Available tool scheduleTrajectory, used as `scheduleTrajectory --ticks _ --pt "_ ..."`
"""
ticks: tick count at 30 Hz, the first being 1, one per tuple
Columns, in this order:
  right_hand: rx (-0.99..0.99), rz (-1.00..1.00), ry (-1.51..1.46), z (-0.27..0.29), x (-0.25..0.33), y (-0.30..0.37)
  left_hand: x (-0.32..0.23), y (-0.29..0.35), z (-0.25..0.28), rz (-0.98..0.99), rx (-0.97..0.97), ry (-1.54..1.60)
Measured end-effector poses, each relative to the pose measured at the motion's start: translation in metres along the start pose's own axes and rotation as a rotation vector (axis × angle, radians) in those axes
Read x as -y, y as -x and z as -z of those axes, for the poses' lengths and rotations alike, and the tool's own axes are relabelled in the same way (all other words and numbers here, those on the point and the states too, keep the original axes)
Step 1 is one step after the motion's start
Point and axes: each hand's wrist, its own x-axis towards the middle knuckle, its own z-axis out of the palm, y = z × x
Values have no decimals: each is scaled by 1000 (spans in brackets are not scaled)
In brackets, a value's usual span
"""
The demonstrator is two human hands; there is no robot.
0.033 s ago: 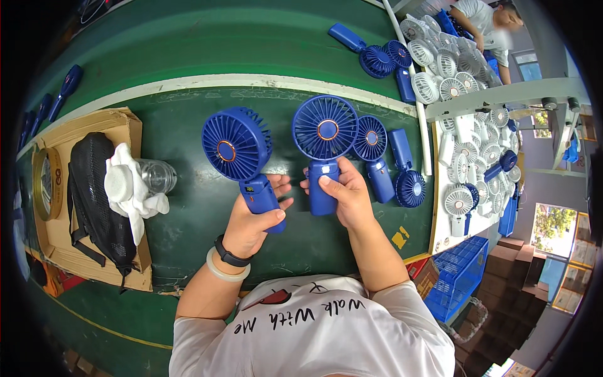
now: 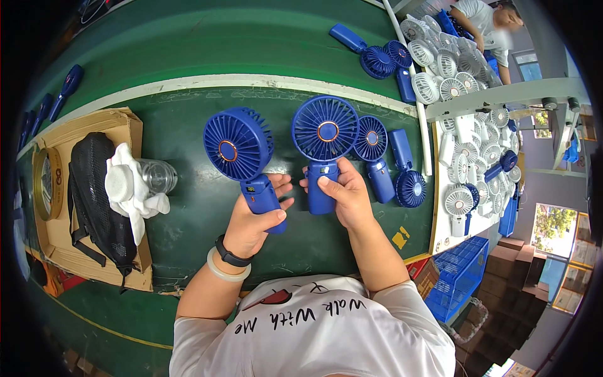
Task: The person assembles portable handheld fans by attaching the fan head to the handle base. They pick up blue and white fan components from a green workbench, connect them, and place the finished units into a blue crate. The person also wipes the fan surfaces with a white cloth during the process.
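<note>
My left hand (image 2: 256, 217) is wrapped around the handle of a blue handheld fan (image 2: 235, 149), tilted to the left with its round grille facing up. A second blue handheld fan (image 2: 325, 129) stands nearly straight in my right hand (image 2: 345, 193), whose thumb presses on the front of the handle just below a small lit display. The left fan's handle has a small display too. Right beside the second fan, another blue fan (image 2: 372, 139) lies on the green table. Farther right lies one more blue fan (image 2: 411, 187) with its head toward me.
A cardboard tray (image 2: 141, 251) at left holds a black mesh bag (image 2: 100, 195), a white cloth and a clear jar (image 2: 158, 176). Across a pale strip (image 2: 251, 80) lie more blue fans (image 2: 377, 61). White fans (image 2: 461, 157) crowd the right side. A co-worker (image 2: 483, 25) is at upper right.
The left fan has shifted very slightly to the right. On the right fan, the display's bright glow has turned into lit digits. Both hands keep their grip.
</note>
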Motion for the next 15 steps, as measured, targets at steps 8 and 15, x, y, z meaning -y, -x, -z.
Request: scheduleTrajectory --ticks 8,15 --pt "19 12 46 -3 -2 -1 0 -1 -5 15 22 -14" --pt "21 53 52 -8 -4 -3 -1 0 -7 20 43 27"
